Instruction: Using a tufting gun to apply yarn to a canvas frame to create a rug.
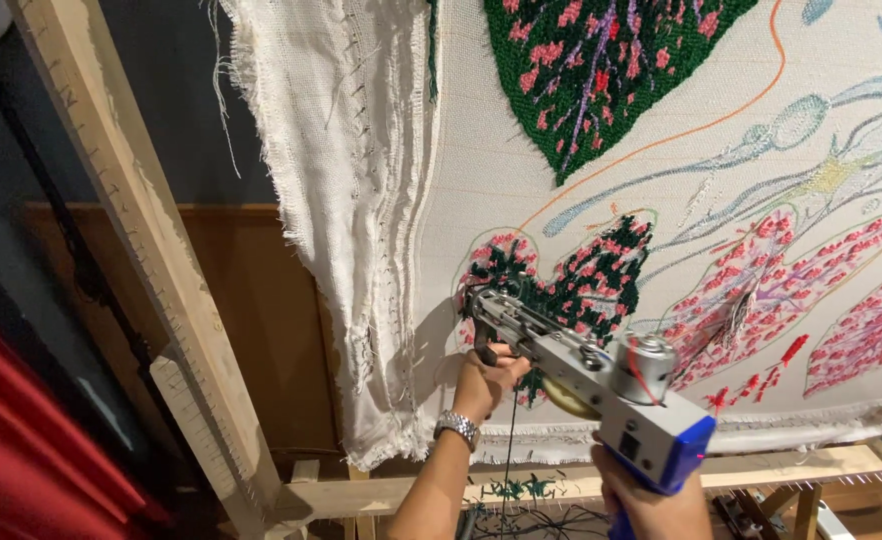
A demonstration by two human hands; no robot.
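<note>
The tufting gun (581, 375), grey metal with a blue rear housing and a silver motor on top, was pressed nose-first against the cloth (481, 150) near its lower left corner, at the left edge of a partly filled leaf (586, 275) of dark green and pink yarn. The left hand (486, 380) was closed around the gun's front handle, just under the nose, with a metal watch (458, 427) on its wrist. The right hand (651, 500) gripped the blue rear handle from below, close to the cloth's bottom edge. A finished green-and-pink leaf (601, 70) sat at the cloth's top edge, and pink leaves (761, 290) lay toward its right edge. Loose frayed cloth (346, 220) hung down the left side. A wooden frame (151, 260) ran along the left and bottom edges.
</note>
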